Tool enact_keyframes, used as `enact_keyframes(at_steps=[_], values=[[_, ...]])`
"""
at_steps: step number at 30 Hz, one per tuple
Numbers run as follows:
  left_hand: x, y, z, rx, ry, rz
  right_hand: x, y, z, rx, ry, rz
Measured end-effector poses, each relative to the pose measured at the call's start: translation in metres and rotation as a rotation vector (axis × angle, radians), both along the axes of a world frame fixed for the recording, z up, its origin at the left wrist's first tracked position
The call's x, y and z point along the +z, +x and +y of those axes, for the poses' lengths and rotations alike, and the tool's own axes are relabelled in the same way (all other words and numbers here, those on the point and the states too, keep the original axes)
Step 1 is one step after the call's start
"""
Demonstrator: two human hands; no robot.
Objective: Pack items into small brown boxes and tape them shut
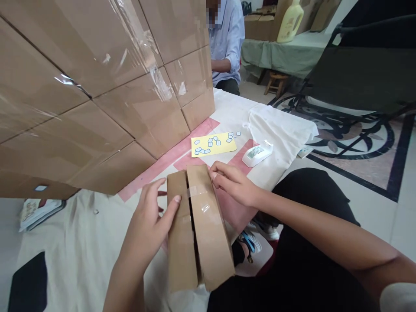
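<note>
So the small brown cardboard box (198, 229) sat at the near edge of the desk (97, 242), which was covered in a cream cloth, and part of the box hung out over the person's lap. Its two top flaps were closed, with a dark gap running down the middle and a strip of clear tape (199, 190) across the far end.

The left hand (147, 221) lay flat against the box's left side, thumb pressed on the left flap, fingers spread wide and not wrapped around anything. The right hand (232, 182) was at the far right corner of the box, fingertips pinched narrow right at the end of the tape strip.

Further back toward the far edge of the desk were a yellow paper sheet with little blue-and-white stickers (212, 144) and a white plastic tape dispenser (258, 153) just beside it. A big stack of taped brown cartons (97, 86) filled the left side. Another person in a light blue shirt (227, 43) sat behind the far edge.
</note>
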State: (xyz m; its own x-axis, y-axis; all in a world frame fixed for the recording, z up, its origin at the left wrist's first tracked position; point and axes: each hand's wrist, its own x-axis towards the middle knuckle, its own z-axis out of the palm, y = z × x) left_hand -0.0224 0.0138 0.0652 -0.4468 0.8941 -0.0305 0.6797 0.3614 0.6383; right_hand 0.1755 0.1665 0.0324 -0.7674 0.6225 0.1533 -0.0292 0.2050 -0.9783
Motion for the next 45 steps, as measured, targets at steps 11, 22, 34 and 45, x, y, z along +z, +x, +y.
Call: enact_keyframes(at_steps=[11,22,34,45], values=[[-0.006,0.014,0.007,-0.252,0.234,0.134,0.004,-0.006,0.003,0.093,0.137,0.006],[-0.006,0.007,0.014,-0.124,0.378,-0.43,0.01,-0.01,0.006,0.077,0.25,-0.061],[-0.003,0.012,0.02,-0.25,0.473,-0.352,0.037,-0.038,0.005,0.132,0.5,0.072],[0.004,0.011,0.014,-0.253,0.444,-0.309,0.044,-0.044,0.001,0.114,0.313,0.1]])
